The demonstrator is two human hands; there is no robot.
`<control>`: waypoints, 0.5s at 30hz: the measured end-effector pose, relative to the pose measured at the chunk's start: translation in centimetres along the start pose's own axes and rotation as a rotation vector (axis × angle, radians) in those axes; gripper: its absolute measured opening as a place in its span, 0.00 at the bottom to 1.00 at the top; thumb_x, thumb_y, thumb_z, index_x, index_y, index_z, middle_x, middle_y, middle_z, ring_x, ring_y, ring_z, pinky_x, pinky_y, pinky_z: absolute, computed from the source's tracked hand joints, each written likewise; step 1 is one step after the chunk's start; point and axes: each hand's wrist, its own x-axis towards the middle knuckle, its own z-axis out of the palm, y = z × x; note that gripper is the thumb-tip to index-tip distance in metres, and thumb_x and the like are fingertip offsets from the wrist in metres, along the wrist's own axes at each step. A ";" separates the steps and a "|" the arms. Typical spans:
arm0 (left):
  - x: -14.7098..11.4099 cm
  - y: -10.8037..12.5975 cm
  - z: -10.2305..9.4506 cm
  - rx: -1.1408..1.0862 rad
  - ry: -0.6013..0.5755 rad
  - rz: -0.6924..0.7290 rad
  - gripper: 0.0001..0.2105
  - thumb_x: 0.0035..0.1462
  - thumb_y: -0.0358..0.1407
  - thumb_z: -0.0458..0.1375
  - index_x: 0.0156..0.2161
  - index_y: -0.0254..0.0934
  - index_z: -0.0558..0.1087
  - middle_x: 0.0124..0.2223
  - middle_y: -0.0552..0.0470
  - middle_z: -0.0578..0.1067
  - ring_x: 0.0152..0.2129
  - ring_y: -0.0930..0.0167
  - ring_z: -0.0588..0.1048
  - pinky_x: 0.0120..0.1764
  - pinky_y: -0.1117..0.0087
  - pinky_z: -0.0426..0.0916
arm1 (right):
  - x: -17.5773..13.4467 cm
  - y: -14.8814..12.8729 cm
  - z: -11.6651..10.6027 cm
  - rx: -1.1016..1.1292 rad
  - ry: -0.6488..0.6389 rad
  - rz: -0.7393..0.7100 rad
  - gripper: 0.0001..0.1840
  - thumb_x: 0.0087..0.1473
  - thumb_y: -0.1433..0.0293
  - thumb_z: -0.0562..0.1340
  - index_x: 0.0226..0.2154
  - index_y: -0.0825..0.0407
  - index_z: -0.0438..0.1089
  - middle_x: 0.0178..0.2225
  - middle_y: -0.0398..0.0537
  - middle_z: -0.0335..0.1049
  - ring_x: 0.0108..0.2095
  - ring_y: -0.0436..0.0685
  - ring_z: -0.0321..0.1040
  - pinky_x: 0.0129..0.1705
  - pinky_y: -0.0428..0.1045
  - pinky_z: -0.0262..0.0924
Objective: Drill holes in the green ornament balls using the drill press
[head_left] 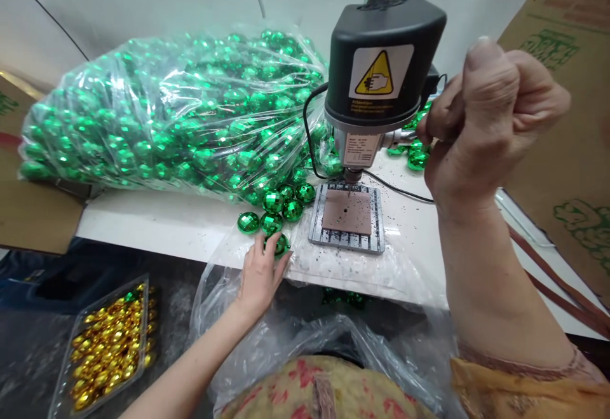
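Note:
My left hand (pixel 260 273) has its fingers curled around a shiny green faceted ball (pixel 282 245) at the table's front edge. Just beyond it lie several matching green balls (pixel 272 201) in a loose cluster. My right hand (pixel 490 120) is raised and closed at the side of a small black drill press (pixel 386 56), gripping its feed lever (pixel 408 134), whose end is hidden in the fist. Under the drill bit (pixel 350 191), a brown square plate (pixel 347 211) with a dark hole lies on the slotted metal base (pixel 376 241); no ball sits there.
A large clear bag (pixel 166 114) packed with green balls fills the table's back left. Dark shavings surround the base. A cable (pixel 400 190) runs behind it. Cardboard boxes (pixel 567 120) stand at right and left. Lower left, a clear tray (pixel 143 336) holds gold balls. Clear plastic sheeting (pixel 314 336) hangs in front.

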 end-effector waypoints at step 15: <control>10.8 6.3 5.0 -1.281 -0.094 -0.247 0.27 0.51 0.47 0.67 0.53 0.36 0.71 0.46 0.46 0.78 0.41 0.67 0.77 0.46 0.65 0.73 | 0.0 -0.2 -0.2 -0.001 -0.038 0.048 0.26 0.55 0.65 0.64 0.14 0.50 0.52 0.10 0.35 0.48 0.12 0.43 0.46 0.14 0.47 0.39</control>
